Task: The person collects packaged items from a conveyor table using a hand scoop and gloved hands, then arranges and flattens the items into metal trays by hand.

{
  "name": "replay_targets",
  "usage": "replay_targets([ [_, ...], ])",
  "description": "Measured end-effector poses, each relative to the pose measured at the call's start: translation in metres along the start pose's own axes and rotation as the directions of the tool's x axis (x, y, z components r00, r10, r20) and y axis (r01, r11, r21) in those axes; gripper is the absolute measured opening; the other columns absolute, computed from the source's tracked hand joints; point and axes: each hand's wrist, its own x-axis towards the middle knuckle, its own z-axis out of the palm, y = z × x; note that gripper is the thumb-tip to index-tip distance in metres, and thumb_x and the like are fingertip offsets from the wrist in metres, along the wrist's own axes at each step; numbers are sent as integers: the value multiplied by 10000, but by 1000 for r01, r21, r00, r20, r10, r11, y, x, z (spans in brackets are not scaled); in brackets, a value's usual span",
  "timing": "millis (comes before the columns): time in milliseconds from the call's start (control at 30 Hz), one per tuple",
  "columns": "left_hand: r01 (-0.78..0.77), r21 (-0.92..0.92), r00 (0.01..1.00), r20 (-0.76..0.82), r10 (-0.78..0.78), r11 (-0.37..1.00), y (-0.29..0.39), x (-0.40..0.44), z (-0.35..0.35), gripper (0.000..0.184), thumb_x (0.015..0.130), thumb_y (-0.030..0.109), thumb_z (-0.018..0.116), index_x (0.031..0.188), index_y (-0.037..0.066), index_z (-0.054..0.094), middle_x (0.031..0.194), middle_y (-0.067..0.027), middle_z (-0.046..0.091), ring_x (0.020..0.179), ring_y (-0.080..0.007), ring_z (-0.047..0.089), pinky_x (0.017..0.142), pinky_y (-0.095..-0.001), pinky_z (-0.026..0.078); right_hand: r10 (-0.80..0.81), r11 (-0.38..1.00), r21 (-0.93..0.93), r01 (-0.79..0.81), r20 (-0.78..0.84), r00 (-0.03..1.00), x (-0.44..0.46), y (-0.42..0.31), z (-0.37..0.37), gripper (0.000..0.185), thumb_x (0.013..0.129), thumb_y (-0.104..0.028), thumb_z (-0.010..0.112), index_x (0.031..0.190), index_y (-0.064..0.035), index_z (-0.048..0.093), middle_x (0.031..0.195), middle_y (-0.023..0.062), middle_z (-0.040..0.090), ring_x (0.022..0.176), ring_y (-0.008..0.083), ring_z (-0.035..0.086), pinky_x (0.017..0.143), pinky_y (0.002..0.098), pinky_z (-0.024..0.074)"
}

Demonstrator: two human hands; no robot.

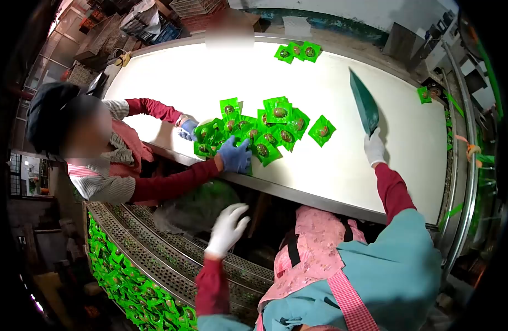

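Note:
My right hand (374,148), in a white glove, grips the lower end of a dark green scoop-like tool (365,103). Its long pointed body tilts up and away over the white table. Off the near edge of the table is my left hand (227,229), also gloved in white, its fingers apart and nothing in them. Small green packets with a dark round item printed or showing inside lie in a pile (268,126) at mid-table. One single packet (322,131) lies apart, between that pile and the scoop-like tool.
At the left, a co-worker's blue-gloved hands (234,155) touch the pile. Three packets (297,51) lie by the far edge, another (424,95) at the right end. A perforated metal chute (171,262) and a mass of packets (130,287) are below left. A metal rail (470,204) runs along the right.

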Motion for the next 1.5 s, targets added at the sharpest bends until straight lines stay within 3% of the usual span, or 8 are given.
replay_targets([
  [467,171,95,921,-370,-125,981,-27,152,166,244,798,107,662,1040,98,691,1079,-93,640,1013,-315,598,866,-426,475,-529,793,-261,551,155,834,222,-210,98,573,943,-135,450,1435,55,228,973,222,649,743,358,687,643,465,564],
  [967,198,-84,694,-691,-200,977,-38,154,187,365,890,34,523,1255,33,537,1267,-176,516,1184,-356,485,1037,-443,374,-751,367,58,928,607,259,4,-183,55,536,889,-48,459,1385,72,295,1015,217,629,654,334,683,538,433,568],
  [1200,306,-175,595,-733,-331,936,-136,214,102,460,957,185,557,1357,-15,452,1355,-233,469,1322,-392,382,1120,-476,285,-420,896,187,403,650,633,52,-85,-40,339,910,-279,600,1136,-33,541,766,139,659,569,330,598,531,449,478],
  [1267,348,-32,694,-663,-281,937,-194,251,84,564,910,306,613,1371,16,467,1405,-231,441,1357,-400,341,1141,-485,259,-613,741,120,661,523,592,90,-53,-96,273,948,-298,563,1016,-34,577,690,76,626,503,239,533,470,386,419],
  [1300,364,45,731,-632,-256,930,-208,272,76,600,890,359,630,1376,42,477,1425,-225,431,1365,-405,333,1149,-491,244,-935,273,-34,961,228,273,104,-38,-119,271,962,-298,540,957,-31,590,631,46,601,476,182,496,440,346,388],
  [1333,366,71,788,-554,-268,928,-223,291,68,617,871,433,623,1370,88,505,1442,-197,428,1375,-390,329,1148,-510,237,-566,808,176,563,499,656,111,-50,-159,286,973,-302,525,886,-38,593,581,37,577,453,153,493,419,322,379],
  [1367,365,97,836,-472,-280,926,-233,303,65,637,853,507,616,1363,134,533,1460,-170,426,1386,-375,325,1146,-528,230,-37,983,140,-114,772,635,117,-61,-196,322,984,-306,509,815,-45,595,531,27,553,431,124,490,398,297,371],
  [1500,327,197,940,-166,-297,924,-217,312,77,633,830,634,548,1306,222,610,1459,-79,455,1379,-308,362,1083,-567,290,357,926,-356,124,934,13,125,-70,-246,382,982,-334,474,817,-22,620,605,13,574,379,127,464,407,285,416],
])
